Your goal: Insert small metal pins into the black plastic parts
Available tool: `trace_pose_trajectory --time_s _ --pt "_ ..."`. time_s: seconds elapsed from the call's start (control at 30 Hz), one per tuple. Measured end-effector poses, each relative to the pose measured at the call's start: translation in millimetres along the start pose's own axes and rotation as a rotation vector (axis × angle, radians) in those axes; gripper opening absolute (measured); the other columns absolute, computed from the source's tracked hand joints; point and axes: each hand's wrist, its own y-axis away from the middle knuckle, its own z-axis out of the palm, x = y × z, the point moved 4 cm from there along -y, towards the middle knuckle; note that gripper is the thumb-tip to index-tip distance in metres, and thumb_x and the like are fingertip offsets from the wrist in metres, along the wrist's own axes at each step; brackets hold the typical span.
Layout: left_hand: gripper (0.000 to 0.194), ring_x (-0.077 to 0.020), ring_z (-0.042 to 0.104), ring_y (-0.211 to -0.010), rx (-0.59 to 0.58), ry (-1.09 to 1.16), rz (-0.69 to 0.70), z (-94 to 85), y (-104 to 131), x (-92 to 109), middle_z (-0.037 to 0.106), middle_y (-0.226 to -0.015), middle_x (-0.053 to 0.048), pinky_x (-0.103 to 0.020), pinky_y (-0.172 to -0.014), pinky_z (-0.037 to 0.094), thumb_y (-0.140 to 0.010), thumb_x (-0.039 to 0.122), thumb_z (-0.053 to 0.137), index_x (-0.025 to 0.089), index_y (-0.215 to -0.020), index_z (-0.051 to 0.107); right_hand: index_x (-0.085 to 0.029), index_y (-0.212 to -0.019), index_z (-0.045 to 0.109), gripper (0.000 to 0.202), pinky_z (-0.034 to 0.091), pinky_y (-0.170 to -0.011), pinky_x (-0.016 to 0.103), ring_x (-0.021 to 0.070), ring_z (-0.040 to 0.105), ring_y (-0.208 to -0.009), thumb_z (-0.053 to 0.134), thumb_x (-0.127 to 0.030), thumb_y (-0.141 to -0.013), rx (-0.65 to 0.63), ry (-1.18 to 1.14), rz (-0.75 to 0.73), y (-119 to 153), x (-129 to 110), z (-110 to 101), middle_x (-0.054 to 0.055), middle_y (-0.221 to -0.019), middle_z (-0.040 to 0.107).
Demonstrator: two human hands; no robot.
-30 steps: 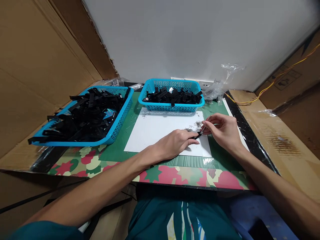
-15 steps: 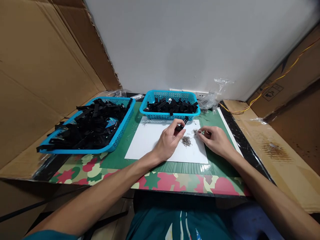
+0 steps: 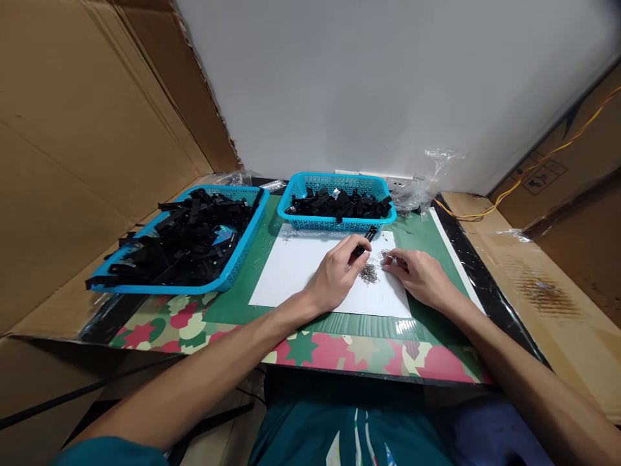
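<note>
My left hand (image 3: pixel 339 268) is closed around a small black part (image 3: pixel 365 243), whose end sticks up past the fingers. Beneath and beside its fingertips lies a pile of tiny metal pieces (image 3: pixel 369 274) on a white sheet (image 3: pixel 286 272). My right hand (image 3: pixel 417 273) is at the sheet's right side, its thumb and fingers pinched together beside a smaller scatter of metal bits (image 3: pixel 383 254). Whatever those fingertips hold is too small to make out. The two hands are apart.
A blue basket (image 3: pixel 233 275) heaped with black parts stands at the left, and a smaller blue basket (image 3: pixel 334 225) of black parts is behind the sheet. Clear plastic bags (image 3: pixel 412 194) lie at the back right. Cardboard (image 3: pixel 58 129) walls flank the green mat (image 3: pixel 228 314).
The view has shifted slightly, so the whole scene sits a little further right. Both hands keep nearly the same places and grips over the sheet.
</note>
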Motion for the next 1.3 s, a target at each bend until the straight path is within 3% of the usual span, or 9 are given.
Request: trace_pose_trajectory --time_s 0.17,0.3,0.4,0.53,0.67,0.8,0.97,1.13,1.3 --pt "0.015 -0.0144 0.057 -0.079 -0.011 0.002 -0.006 0.1 0.5 -0.2 0.065 -0.101 -0.002 -0.028 -0.076 0.044 -0.108 0.030 0.050 0.020 -0.110 0.060 -0.020 -0.089 0.070 0.023 0.031 -0.061 0.029 0.0178 0.054 -0.065 0.059 -0.036 -0.099 -0.110 -0.151 -0.132 1.9 -0.8 -11.6 0.003 -0.074 0.068" --pt "0.015 -0.0139 0.056 -0.078 -0.019 0.000 0.004 0.4 0.8 -0.2 0.064 -0.101 -0.002 -0.028 -0.076 0.044 -0.109 0.030 0.050 0.020 -0.111 0.061 -0.018 -0.092 0.071 0.031 0.028 -0.058 0.029 0.0157 0.044 -0.059 0.057 -0.044 -0.100 -0.056 -0.225 -0.152 2.9 1.5 -21.5 -0.002 -0.063 0.054" --pt "0.016 -0.0138 0.055 -0.078 -0.027 0.001 0.008 0.6 0.7 -0.1 0.064 -0.103 -0.002 -0.028 -0.076 0.044 -0.109 0.031 0.049 0.020 -0.111 0.061 -0.019 -0.093 0.074 0.027 0.028 -0.058 0.029 0.0151 0.043 -0.059 0.062 -0.043 -0.098 -0.077 -0.221 -0.162 3.5 1.1 -18.9 -0.003 -0.062 0.052" --pt "0.017 -0.0144 0.055 -0.078 -0.041 -0.019 0.018 0.8 0.5 0.5 0.063 -0.102 -0.003 -0.029 -0.075 0.045 -0.109 0.031 0.048 0.020 -0.112 0.061 -0.020 -0.090 0.076 0.022 0.031 -0.058 0.029 0.0159 0.046 -0.058 0.065 -0.038 -0.096 -0.095 -0.181 -0.158 3.0 0.7 -12.4 -0.001 -0.063 0.059" --pt "0.016 -0.0143 0.056 -0.079 -0.056 -0.022 0.014 1.2 0.6 0.6 0.064 -0.103 -0.003 -0.029 -0.076 0.045 -0.109 0.030 0.049 0.020 -0.113 0.061 -0.021 -0.093 0.074 0.020 0.036 -0.066 0.030 0.0201 0.058 -0.070 0.059 -0.032 -0.099 -0.124 -0.144 -0.154 3.0 1.3 -8.7 0.006 -0.084 0.075" --pt "0.019 -0.0153 0.057 -0.081 -0.062 -0.043 0.032 1.5 0.9 0.9 0.062 -0.101 -0.003 -0.030 -0.080 0.047 -0.109 0.029 0.048 0.020 -0.116 0.064 -0.022 -0.095 0.066 0.018 0.034 -0.066 0.030 0.0195 0.056 -0.071 0.055 -0.033 -0.102 -0.118 -0.160 -0.161 4.2 2.2 -10.5 0.005 -0.085 0.071" --pt "0.026 -0.0163 0.059 -0.086 -0.105 -0.049 0.077 3.9 1.4 1.7 0.057 -0.098 -0.003 -0.031 -0.082 0.048 -0.110 0.028 0.049 0.021 -0.121 0.071 -0.021 -0.093 0.061 0.026 0.030 -0.062 0.028 0.0156 0.039 -0.065 0.054 -0.043 -0.105 -0.038 -0.418 -0.179 5.4 -2.0 -21.4 -0.003 -0.070 0.047" --pt "0.025 -0.0167 0.060 -0.085 -0.136 -0.071 0.081 5.3 2.7 1.8 0.057 -0.099 -0.003 -0.030 -0.079 0.048 -0.105 0.037 0.061 0.022 -0.123 0.071 -0.020 -0.090 0.059 0.035 0.035 -0.066 0.027 0.0157 0.043 -0.073 0.060 -0.053 -0.101 -0.113 -0.713 -0.193 7.2 -15.7 -19.2 0.000 -0.081 0.051" --pt "0.017 -0.0168 0.060 -0.085 -0.134 -0.077 0.107 6.0 4.2 2.7 0.060 -0.098 -0.003 -0.030 -0.077 0.048 -0.105 0.031 0.059 0.021 -0.111 0.072 -0.021 -0.091 0.059 0.037 0.034 -0.061 0.026 0.0141 0.041 -0.068 0.063 -0.057 -0.099 -0.128 -0.834 -0.169 7.0 -23.0 -8.3 -0.002 -0.078 0.048"
